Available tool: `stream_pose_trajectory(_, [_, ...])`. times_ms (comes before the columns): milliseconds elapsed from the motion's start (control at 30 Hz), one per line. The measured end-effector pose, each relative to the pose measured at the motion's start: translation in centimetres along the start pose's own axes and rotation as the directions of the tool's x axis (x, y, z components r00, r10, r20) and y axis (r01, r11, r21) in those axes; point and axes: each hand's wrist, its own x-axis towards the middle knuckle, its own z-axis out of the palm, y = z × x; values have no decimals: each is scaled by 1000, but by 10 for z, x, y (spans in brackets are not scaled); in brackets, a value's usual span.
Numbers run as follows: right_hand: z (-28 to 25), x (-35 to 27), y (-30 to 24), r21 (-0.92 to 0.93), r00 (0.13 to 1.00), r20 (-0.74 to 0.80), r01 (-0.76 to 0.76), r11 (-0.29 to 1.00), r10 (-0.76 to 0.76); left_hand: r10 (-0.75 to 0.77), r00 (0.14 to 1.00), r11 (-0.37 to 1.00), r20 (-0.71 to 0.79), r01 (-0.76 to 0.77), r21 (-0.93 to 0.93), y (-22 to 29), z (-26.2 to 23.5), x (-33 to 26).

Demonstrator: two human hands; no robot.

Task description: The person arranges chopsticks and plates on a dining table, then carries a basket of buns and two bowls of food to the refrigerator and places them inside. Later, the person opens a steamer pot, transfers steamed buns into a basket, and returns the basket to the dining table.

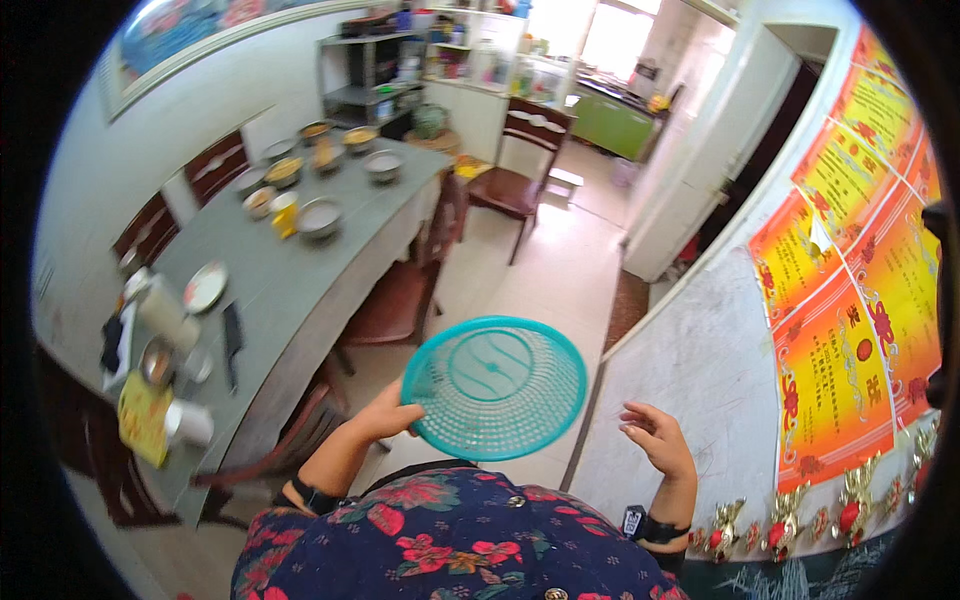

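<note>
The green basket (497, 362) is in front of the person, above the floor (520, 262), to the right of the tabletop (280, 280), held by the left hand (385, 412) alone at its near left rim. That hand's fingers are closed on the rim, the thumb on the near face and the rest mostly hidden behind the plastic. The right hand (657, 440) is well apart from it, near the right wall (690, 350), its fingers loosely curled with a moderate gap and nothing between them. The basket looks like thin moulded plastic, so it should be light, springy rather than rigid, and hard to break, though it may be slick if wet. The thick rim seems the best hold; the holed wall would likely flex under a pinch, and with one hand on one side the far right edge may dip. Whether the hollow side faces up or down is hard to tell. What the far bowls (320, 217) hold is too blurred to name, and the near left things, the knife (232, 340), cup (190, 423) and yellow board (142, 420), are smeared too. The seats of the near chairs (390, 300) are partly hidden beneath the tabletop's edge.
</note>
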Motion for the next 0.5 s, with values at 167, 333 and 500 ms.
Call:
stream_pose_trajectory(167, [-73,129,-4,9,987,-109,-120,993,121,54,998,990,-19,-56,-128,35,-11,181])
stream_pose_trajectory(333, [-157,220,-14,51,974,-187,-123,991,131,14,1000,977,6,-12,-212,87,5,339])
stream_pose_trajectory(500, [-233,312,17,132,927,-251,-252,959,278,30,997,991,65,-21,-135,123,14,470])
